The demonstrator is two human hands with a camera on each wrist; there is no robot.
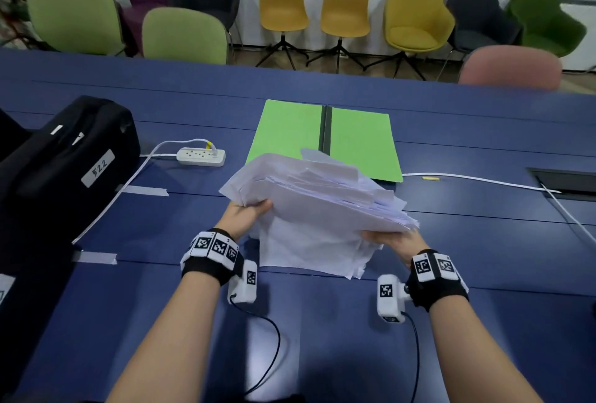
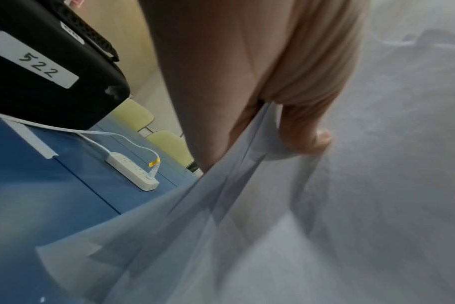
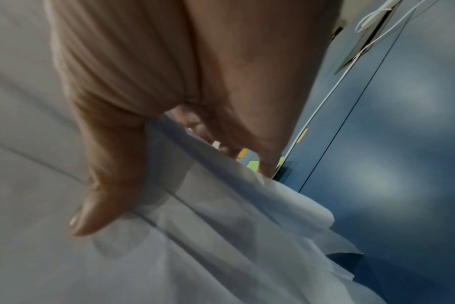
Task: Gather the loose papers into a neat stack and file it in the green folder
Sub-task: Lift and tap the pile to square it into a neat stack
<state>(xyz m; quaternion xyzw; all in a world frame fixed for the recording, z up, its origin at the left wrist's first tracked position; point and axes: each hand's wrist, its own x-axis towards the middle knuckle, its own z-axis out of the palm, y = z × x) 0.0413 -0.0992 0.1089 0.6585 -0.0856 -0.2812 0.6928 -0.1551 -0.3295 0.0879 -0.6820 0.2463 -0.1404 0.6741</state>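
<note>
Both hands are on the ragged sheaf of loose white papers [image 1: 317, 196]: the left hand [image 1: 245, 214] grips its near-left corner, thumb on top and fingers underneath, and the right hand [image 1: 395, 240] clamps its near-right edge the same way, as the wrist views confirm. They hold the sheaf tilted above the dark blue tabletop [image 1: 483, 241], just in front of the open bright green card folder [image 1: 361, 141], which lies flat with its black spine [image 1: 325, 128] showing. More white sheets [image 1: 306, 251] hang or lie below the sheaf, nearer the person than the folder; I cannot tell whether they are part of the same grip.

Edges stick out at every angle, so I'd say the squaring-up is the step in hand. To do it well, loosen the pinch a little, stand the pile on one long edge before the folder and tap it, then turn it and tap a short edge. Gripping too hard would likely lock the crooked sheets in place. A white power strip [image 1: 201, 156] sits left of the folder, well apart.
</note>
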